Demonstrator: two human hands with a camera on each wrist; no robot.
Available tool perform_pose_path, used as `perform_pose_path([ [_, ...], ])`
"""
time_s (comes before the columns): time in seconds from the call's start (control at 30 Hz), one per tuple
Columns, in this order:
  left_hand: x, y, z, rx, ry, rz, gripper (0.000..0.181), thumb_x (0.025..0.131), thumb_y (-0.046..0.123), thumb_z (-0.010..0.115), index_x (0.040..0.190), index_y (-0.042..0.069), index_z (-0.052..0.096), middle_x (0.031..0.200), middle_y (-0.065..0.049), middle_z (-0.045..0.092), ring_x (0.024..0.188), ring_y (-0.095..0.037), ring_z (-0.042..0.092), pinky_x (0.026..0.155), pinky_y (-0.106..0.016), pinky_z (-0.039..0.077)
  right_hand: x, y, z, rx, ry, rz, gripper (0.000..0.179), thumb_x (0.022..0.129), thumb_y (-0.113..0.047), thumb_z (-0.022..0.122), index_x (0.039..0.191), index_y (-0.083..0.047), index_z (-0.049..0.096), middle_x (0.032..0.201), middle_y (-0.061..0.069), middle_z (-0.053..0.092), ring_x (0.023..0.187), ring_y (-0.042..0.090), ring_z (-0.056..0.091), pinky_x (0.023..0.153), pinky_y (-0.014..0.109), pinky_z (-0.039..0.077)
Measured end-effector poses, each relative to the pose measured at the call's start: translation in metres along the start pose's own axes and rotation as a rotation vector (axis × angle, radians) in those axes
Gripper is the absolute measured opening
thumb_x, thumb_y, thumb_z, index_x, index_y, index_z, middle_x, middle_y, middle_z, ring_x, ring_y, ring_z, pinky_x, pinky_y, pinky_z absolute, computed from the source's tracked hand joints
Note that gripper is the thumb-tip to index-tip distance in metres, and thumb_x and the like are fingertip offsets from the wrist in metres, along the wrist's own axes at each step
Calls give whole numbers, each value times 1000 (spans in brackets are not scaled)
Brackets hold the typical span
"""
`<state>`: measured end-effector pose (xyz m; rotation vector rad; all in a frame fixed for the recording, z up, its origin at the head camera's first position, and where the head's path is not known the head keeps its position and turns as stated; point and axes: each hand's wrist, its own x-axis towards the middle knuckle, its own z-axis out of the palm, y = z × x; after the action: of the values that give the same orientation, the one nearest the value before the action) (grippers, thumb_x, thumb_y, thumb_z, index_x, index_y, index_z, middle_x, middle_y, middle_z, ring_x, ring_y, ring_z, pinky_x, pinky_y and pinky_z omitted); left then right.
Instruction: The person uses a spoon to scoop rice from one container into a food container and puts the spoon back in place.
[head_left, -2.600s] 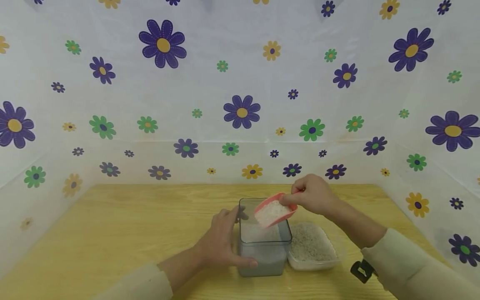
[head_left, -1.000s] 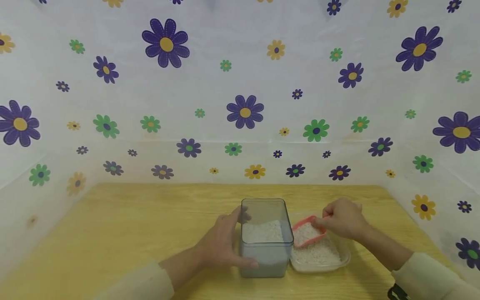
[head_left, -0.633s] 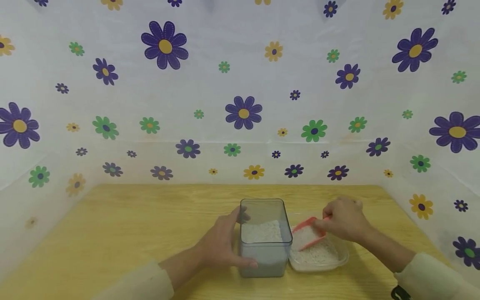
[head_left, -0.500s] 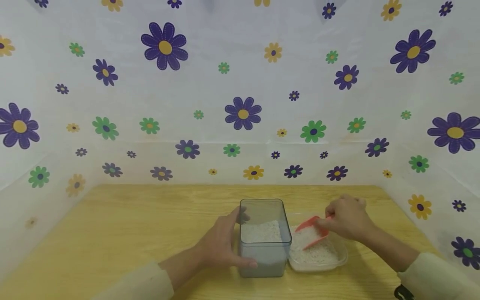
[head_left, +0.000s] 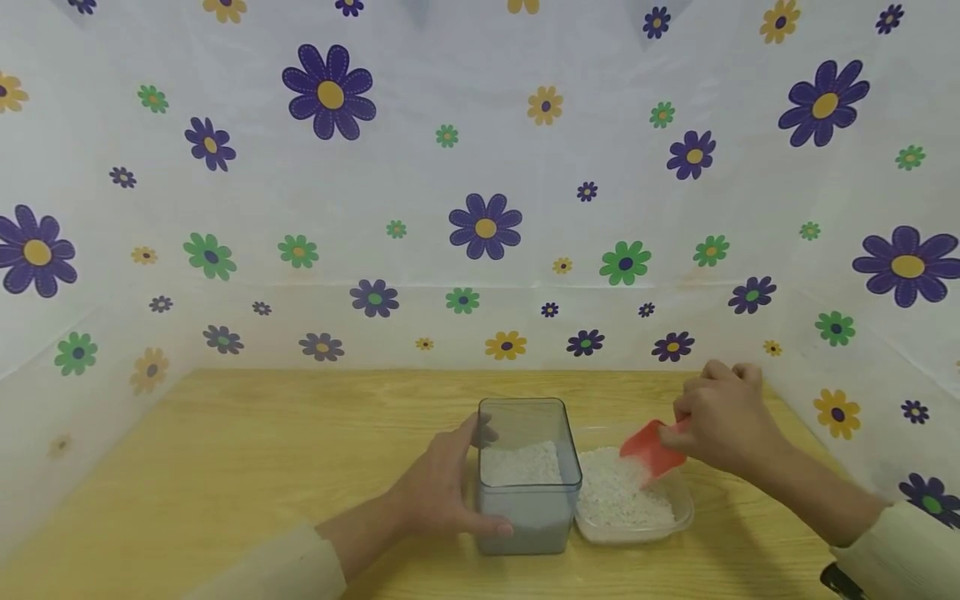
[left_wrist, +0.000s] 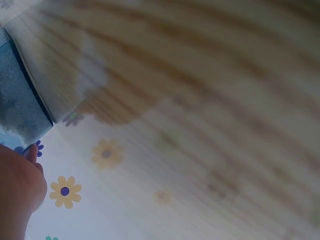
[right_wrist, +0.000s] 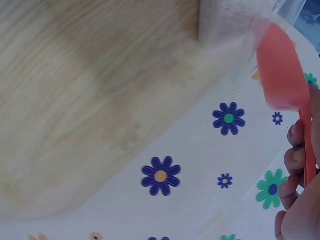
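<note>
My left hand (head_left: 438, 483) holds a tall grey see-through storage container (head_left: 525, 529) from its left side, thumb across the front and fingers behind. White rice-like grains (head_left: 525, 463) lie inside it, well below the rim. Just right of it stands a low clear plastic tub (head_left: 633, 536) of the same grains (head_left: 618, 496). In my right hand (head_left: 731, 421) is a coral-pink scoop (head_left: 654, 450), tipped downward with its lip at the grains on the tub's right side. The right wrist view shows my fingers wrapped around the handle of the scoop (right_wrist: 282, 70).
Both vessels stand on a light wood-grain table (head_left: 300, 442). A white sheet (head_left: 420, 183) printed with purple, green and yellow flowers rises behind and along both sides. A dark strap (head_left: 840, 581) shows under my right sleeve.
My right hand moved the scoop from over the grey container to the tub, then drew back right and up, tipping the scoop steeply. Its load is now in the tub. My left hand stayed put.
</note>
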<state>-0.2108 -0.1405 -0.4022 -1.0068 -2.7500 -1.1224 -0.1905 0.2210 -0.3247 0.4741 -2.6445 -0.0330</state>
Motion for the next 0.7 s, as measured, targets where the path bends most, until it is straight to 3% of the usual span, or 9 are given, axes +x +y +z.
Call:
perform_pose_path([
  [0.1, 0, -1, 0, 2, 1, -4, 109, 64, 68, 82, 148, 17, 34, 139, -1, 56, 129, -25, 50, 109, -54, 39, 2, -4, -7, -77, 72, -96, 39, 70, -36, 83, 50, -24, 52, 57, -11, 37, 73, 18, 37, 78, 49, 26],
  [0.23, -1, -1, 0, 3, 9, 6, 108, 64, 68, 82, 147, 17, 34, 138, -2, 57, 128, -26, 50, 108, -54, 40, 5, -9, -15, -111, 87, -176, 47, 71, -42, 86, 48, -24, 49, 57, -12, 37, 71, 16, 37, 77, 47, 27],
  [0.47, 0, -2, 1, 13, 18, 21, 110, 63, 69, 82, 146, 16, 35, 137, -1, 57, 127, -25, 51, 108, -54, 41, 7, -8, -22, -87, 29, -194, 40, 76, -41, 83, 53, -24, 55, 60, -13, 43, 74, 17, 38, 78, 50, 27],
  [0.7, 1, 0, 1, 31, 6, 7, 110, 63, 72, 80, 147, 18, 34, 139, -1, 57, 129, -25, 51, 109, -53, 39, 7, -7, -29, -108, -36, -196, 37, 82, -33, 75, 54, -27, 51, 61, -13, 42, 80, 19, 42, 80, 54, 28],
])
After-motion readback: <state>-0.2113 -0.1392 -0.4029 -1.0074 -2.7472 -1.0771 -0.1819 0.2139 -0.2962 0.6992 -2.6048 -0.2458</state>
